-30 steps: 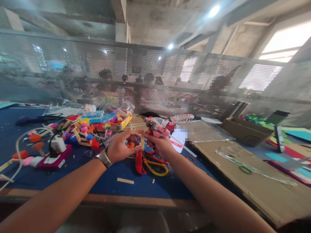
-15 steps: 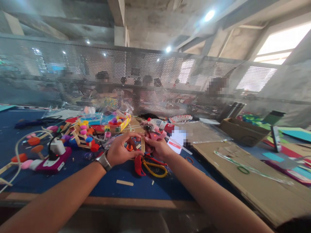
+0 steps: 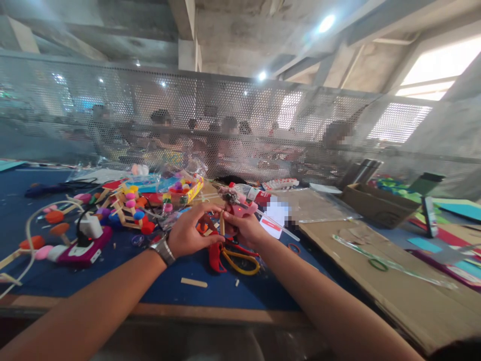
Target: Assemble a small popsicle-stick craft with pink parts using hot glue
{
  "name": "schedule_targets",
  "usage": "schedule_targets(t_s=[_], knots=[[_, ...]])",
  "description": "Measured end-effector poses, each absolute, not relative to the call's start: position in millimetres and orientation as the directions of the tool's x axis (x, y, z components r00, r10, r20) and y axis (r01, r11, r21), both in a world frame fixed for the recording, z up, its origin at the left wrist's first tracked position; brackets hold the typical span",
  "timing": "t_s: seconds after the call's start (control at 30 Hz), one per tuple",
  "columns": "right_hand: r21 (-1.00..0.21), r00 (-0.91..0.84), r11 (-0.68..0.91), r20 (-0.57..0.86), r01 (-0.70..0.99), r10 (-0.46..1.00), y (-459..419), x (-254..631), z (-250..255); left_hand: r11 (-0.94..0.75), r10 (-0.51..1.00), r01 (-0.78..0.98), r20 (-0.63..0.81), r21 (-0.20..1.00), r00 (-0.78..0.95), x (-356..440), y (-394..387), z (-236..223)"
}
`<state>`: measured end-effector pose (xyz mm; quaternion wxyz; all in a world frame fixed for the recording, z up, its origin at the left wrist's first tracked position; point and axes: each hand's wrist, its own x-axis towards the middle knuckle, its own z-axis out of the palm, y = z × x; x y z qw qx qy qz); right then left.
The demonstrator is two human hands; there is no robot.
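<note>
My left hand (image 3: 191,233), with a metal-banded watch on its wrist, has its thumb and fingers closed around a small wooden craft stick piece (image 3: 222,224), held upright. My right hand (image 3: 244,229) pinches the same piece from the other side, thumb against it. Just above the right hand is a pink glue gun (image 3: 242,206) with a small red light and a clear glue stick (image 3: 280,228) sticking out to the right; whether the right fingers also grip it is hidden. Under the hands lie red-handled scissors (image 3: 216,255) and a yellow loop (image 3: 240,263).
A loose craft stick (image 3: 194,283) lies near the table's front edge. To the left are a purple power strip (image 3: 88,250), a white cable and pom-pom stick models (image 3: 130,210). A bottle (image 3: 259,195) and lit phone (image 3: 273,218) lie behind; cardboard (image 3: 361,260) covers the right.
The craft stick piece has turned between my fingers, from its broad ridged side to a narrower side. Both hands stay in nearly the same place.
</note>
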<state>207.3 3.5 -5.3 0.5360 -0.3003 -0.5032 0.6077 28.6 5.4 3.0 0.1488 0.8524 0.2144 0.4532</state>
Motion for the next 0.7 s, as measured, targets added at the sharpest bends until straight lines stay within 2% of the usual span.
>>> schedule_targets(t_s=[0.27,0.53,0.7], knots=[[-0.943,-0.197,0.107,0.175,-0.316,0.965,1.7,203.5,-3.7,-0.842,0.538,0.337,0.703,0.422,0.465,28.4,2.6,4.3],[-0.932,-0.171,0.124,0.191,-0.342,0.967,0.9,203.0,-3.7,-0.784,0.611,0.221,0.658,0.580,0.439,27.2,5.6,2.1],[-0.923,-0.137,0.114,0.174,-0.367,0.975,0.6,204.5,-3.1,-0.775,0.618,0.216,0.642,0.593,0.453,27.0,5.9,2.0]])
